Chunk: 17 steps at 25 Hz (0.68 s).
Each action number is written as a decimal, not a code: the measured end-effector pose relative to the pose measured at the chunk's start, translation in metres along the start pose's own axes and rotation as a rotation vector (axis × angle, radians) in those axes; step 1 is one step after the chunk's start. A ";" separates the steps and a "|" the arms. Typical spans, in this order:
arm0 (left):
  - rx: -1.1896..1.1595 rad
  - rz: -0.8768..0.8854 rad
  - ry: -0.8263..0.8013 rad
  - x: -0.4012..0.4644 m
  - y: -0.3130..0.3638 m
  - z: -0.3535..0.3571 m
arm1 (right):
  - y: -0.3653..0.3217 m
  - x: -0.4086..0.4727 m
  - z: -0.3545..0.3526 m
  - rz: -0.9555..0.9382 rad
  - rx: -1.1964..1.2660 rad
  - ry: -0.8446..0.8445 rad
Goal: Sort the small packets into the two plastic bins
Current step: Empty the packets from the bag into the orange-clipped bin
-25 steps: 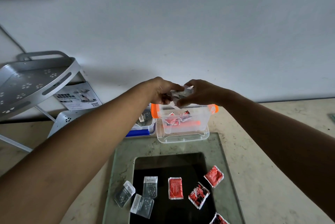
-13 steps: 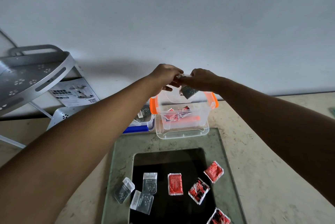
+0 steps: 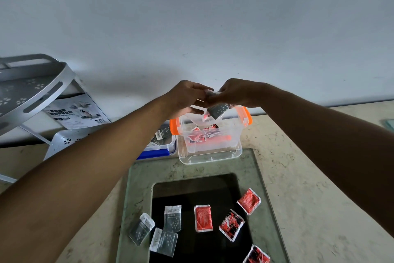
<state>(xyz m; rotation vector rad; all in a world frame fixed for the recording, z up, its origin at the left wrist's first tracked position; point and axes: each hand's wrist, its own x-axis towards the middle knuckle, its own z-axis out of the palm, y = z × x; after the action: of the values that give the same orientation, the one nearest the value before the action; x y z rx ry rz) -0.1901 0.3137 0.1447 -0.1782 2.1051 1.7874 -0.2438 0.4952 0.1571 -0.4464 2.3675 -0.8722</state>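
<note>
Little has shifted since half a second ago: a grey packet (image 3: 217, 110) is still pinched between left hand (image 3: 187, 97) and right hand (image 3: 238, 93), above the far orange-handled bin (image 3: 213, 137).

- One view only, from a wide-angle camera on the person's head, looking forward and down along both outstretched forearms.
- It faces a pale wall (image 3: 213, 28) across the bench (image 3: 309, 188), which fills the lower frame close below.
- Wide-angle bending curves the frame's edges; the metal rack (image 3: 27, 92) sits far left.
</note>
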 end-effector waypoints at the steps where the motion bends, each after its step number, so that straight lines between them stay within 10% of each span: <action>1: -0.023 0.006 0.018 0.001 -0.002 0.000 | 0.002 0.000 -0.003 -0.023 0.060 -0.009; 6: -0.206 -0.023 0.181 0.007 -0.004 -0.003 | 0.024 0.005 -0.010 -0.144 0.589 -0.054; 17: 0.036 0.045 0.196 0.006 -0.004 -0.009 | 0.026 0.001 0.017 -0.103 0.503 0.212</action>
<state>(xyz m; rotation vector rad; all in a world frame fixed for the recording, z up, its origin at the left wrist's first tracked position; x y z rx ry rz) -0.1958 0.3053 0.1406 -0.3101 2.2908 1.8222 -0.2373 0.5054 0.1283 -0.2796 2.2062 -1.5748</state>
